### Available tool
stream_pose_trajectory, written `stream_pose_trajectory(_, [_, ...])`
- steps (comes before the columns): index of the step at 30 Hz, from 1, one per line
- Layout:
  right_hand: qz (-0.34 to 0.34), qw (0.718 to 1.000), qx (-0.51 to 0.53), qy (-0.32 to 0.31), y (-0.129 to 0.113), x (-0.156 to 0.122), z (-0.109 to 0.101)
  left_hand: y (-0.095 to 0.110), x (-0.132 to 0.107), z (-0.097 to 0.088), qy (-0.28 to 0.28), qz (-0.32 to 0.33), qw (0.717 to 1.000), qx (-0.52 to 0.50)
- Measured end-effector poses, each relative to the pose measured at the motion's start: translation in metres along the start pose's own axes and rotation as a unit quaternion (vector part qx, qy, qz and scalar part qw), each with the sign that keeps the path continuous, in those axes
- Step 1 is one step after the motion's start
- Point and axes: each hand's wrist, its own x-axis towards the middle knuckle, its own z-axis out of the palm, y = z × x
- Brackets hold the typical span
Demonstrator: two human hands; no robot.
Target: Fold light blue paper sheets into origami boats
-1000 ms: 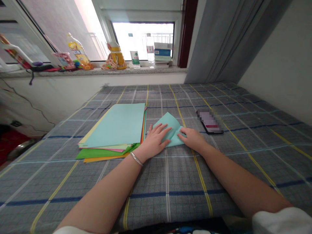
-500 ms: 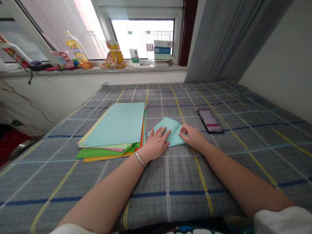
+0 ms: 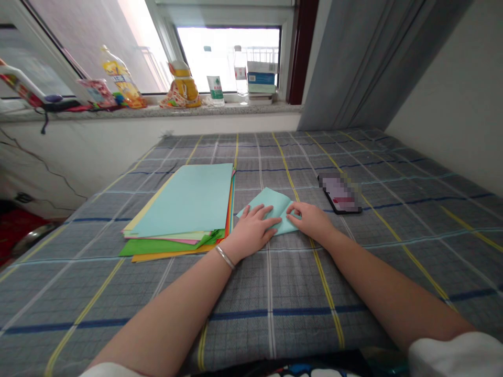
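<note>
A folded sheet of light blue paper lies on the plaid bedspread with a crease running across it. My left hand rests flat on its near left part, fingers spread, a silver bangle round the wrist. At the paper's right edge, my right hand has thumb and fingertips pinched on the paper. Left of my hands sits a stack of coloured paper, light blue on top, with green and orange sheets sticking out below.
A phone lies on the bedspread to the right, its screen blurred. Along the windowsill stand several bottles, a cup and a pile of boxes. A grey curtain hangs at the right.
My left hand's fingers have shifted slightly right across the paper, the index finger reaching nearer to my right hand. The right hand has moved only a little left, still pinching.
</note>
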Motion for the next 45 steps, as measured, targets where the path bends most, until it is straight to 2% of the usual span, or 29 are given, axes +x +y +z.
stream_pose_trajectory(7, [0.005,1.0,-0.014,-0.015,-0.002,0.0,-0.003,-0.017,0.002,-0.001,0.008,0.011,0.996,-0.091])
stream_pose_trajectory(12, [0.003,1.0,-0.026,-0.016,-0.001,0.0,-0.002,-0.023,0.006,0.003,0.048,-0.006,0.99,-0.134])
stream_pose_trajectory(17, [-0.001,1.0,-0.028,-0.014,-0.002,0.0,-0.002,-0.009,0.007,0.004,0.062,-0.008,0.995,-0.082])
stream_pose_trajectory(22, [-0.001,0.999,-0.042,-0.006,-0.001,0.0,0.001,0.002,0.006,0.013,0.055,-0.007,0.998,-0.017])
stream_pose_trajectory(32, [-0.004,0.999,-0.048,0.004,-0.001,0.0,0.003,0.004,0.006,0.017,0.044,-0.023,0.998,0.025])
stream_pose_trajectory(45, [0.007,0.999,-0.048,-0.003,-0.004,-0.001,0.001,0.002,0.005,0.017,0.027,-0.012,0.999,0.04])
